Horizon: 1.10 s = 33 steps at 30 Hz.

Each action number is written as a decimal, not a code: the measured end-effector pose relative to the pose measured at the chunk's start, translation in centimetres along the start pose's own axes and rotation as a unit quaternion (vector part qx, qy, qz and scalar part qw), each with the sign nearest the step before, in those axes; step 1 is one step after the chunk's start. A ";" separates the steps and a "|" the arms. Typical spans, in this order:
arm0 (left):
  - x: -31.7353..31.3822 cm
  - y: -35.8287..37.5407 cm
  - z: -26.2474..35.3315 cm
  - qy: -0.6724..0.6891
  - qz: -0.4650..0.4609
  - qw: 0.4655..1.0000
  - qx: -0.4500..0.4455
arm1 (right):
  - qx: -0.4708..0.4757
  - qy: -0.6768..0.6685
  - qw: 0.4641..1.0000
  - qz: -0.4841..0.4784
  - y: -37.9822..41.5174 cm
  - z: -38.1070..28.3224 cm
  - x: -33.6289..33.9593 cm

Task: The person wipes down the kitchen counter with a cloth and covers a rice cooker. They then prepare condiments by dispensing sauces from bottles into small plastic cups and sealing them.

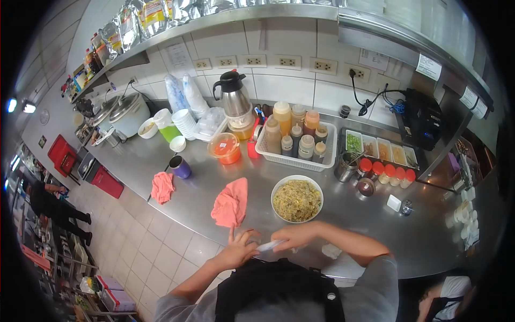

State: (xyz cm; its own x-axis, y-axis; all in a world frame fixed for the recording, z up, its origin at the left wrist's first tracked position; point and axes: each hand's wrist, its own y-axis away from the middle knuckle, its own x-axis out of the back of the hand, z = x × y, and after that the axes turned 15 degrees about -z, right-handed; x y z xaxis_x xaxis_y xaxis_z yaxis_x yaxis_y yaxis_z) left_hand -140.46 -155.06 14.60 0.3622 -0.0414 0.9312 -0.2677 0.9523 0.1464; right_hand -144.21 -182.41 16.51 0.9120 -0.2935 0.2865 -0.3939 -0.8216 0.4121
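Observation:
Close to my body at the front edge of the counter, my right hand (pixel 295 236) is closed round one end of a slim white object (pixel 270 246), whose kind I cannot tell. My left hand (pixel 240 249) is at its other end, index finger stretched out and the other fingers bent by the object. Just beyond my right hand stands a white bowl (pixel 272 207) filled with fried rice (pixel 296 200). A crumpled pink cloth (pixel 230 204) lies just ahead of my left hand. On the counter under my right forearm is a crumpled white tissue (pixel 331 250).
Behind the bowl, a white basket (pixel 292 160) holds sauce bottles. Red-lidded shakers (pixel 384 174) and a topping tray (pixel 382 150) stand right. Leftward are a purple cup (pixel 181 167), another pink cloth (pixel 162 188) and an orange tub (pixel 225 148). Other people (pixel 51 206) stand far left and lower right.

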 end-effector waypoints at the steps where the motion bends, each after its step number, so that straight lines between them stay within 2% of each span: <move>1: 0.5 -0.2 0.2 0.000 0.000 1.000 0.001 | 0.001 0.000 1.000 -0.001 0.2 -0.4 0.5; 3: 1.2 -0.7 0.5 0.007 -0.038 0.997 -0.072 | -0.016 0.097 0.989 -0.107 0.5 -1.2 1.7; 7: -0.4 -2.1 0.4 -0.077 0.003 0.996 -0.051 | -0.042 0.096 0.990 -0.098 0.7 -3.3 2.9; 9: 0.0 -2.3 0.3 -0.009 -0.005 1.000 0.023 | 0.028 0.253 0.964 0.072 0.1 -2.1 3.0; 13: 2.5 -1.7 2.1 0.055 0.003 0.997 0.050 | -0.020 0.251 0.966 0.048 1.9 -4.6 5.1; 15: 2.9 -1.4 2.8 0.062 0.035 0.995 0.074 | -0.063 0.149 0.987 0.017 3.0 -6.5 5.7; 19: 3.2 -0.8 1.0 0.068 0.108 0.989 0.076 | -0.031 0.166 0.986 -0.003 3.4 -5.2 5.8; 21: 5.7 -0.4 2.7 0.105 0.188 0.975 -0.059 | 0.098 0.076 0.991 -0.047 4.9 -5.0 6.6; 22: 6.8 -0.2 3.4 0.106 0.189 0.974 -0.058 | 0.097 0.076 0.991 -0.049 5.0 -3.9 7.1; 24: 7.8 -0.9 4.7 0.214 0.215 0.948 -0.098 | 0.215 0.034 0.976 -0.023 4.1 -0.5 8.3; 25: 8.0 -1.6 5.2 0.250 0.225 0.935 -0.112 | 0.256 -0.040 0.966 0.008 2.5 0.9 8.0; 26: 7.7 -3.2 5.9 0.427 0.256 0.861 -0.107 | 0.290 -0.177 0.939 0.056 -1.0 2.6 6.9; 28: 6.9 -7.0 4.6 0.510 0.339 0.789 -0.051 | 0.361 -0.455 0.804 0.127 -10.6 5.3 3.3; 29: 6.0 -9.1 1.9 0.427 0.396 0.813 0.000 | 0.381 -0.546 0.731 0.150 -14.9 5.5 1.1; 30: 5.6 -9.9 0.2 0.451 0.433 0.776 0.082 | 0.377 -0.587 0.696 0.170 -17.8 5.5 -0.8; 31: 5.0 -10.4 -1.4 0.469 0.465 0.733 0.164 | 0.348 -0.598 0.698 0.186 -17.3 4.2 -2.2; 32: 3.5 -10.2 -3.3 0.465 0.468 0.733 0.165 | 0.336 -0.602 0.698 0.192 -17.0 4.0 -2.7; 33: 1.3 -9.2 -5.3 0.557 0.439 0.681 0.182 | 0.325 -0.606 0.698 0.199 -16.7 3.8 -3.2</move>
State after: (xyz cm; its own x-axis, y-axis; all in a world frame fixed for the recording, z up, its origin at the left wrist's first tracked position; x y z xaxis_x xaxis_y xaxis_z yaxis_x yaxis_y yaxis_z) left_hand -132.84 -162.26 12.66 0.3181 0.9438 -0.0893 -0.9480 0.3156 -0.0417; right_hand -140.11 -169.64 5.39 0.3276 -0.4361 -0.8382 -0.8673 -0.4907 -0.0836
